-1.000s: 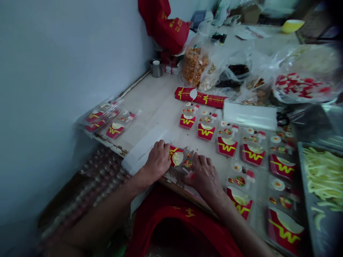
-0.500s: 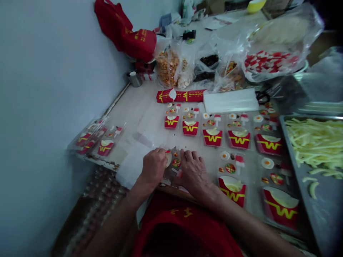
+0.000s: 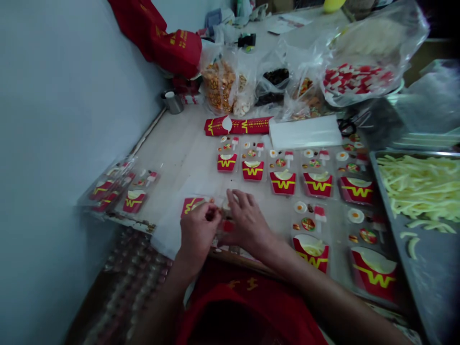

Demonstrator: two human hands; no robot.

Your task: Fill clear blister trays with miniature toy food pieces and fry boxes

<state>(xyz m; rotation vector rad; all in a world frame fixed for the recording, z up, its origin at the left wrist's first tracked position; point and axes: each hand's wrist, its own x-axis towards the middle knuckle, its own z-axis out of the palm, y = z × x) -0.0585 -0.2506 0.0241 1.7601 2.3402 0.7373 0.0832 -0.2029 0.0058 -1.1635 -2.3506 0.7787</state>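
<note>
My left hand [image 3: 198,230] pinches the edge of a clear plastic sleeve [image 3: 168,230] with a red fry-box card [image 3: 190,205] sliding into it at the table's near edge. My right hand [image 3: 245,221] rests beside it on the same set, fingers bent over small toy food pieces. Right of my hands lie rows of red fry-box sets [image 3: 283,182] with tiny eggs and burgers laid out on clear sheets.
A metal tray of pale yellow fries [image 3: 420,187] sits at the right. Bags of small parts [image 3: 223,86] and a red-white piece bag [image 3: 355,76] stand at the back. Packed sets [image 3: 118,187] pile at the left edge by the wall. A stack of clear sleeves [image 3: 305,133] lies mid-table.
The red fry-box card has shifted left, from under my hands into the clear sleeve. My left hand moved from pressing flat to pinching the sleeve; the camera view swung slightly left.
</note>
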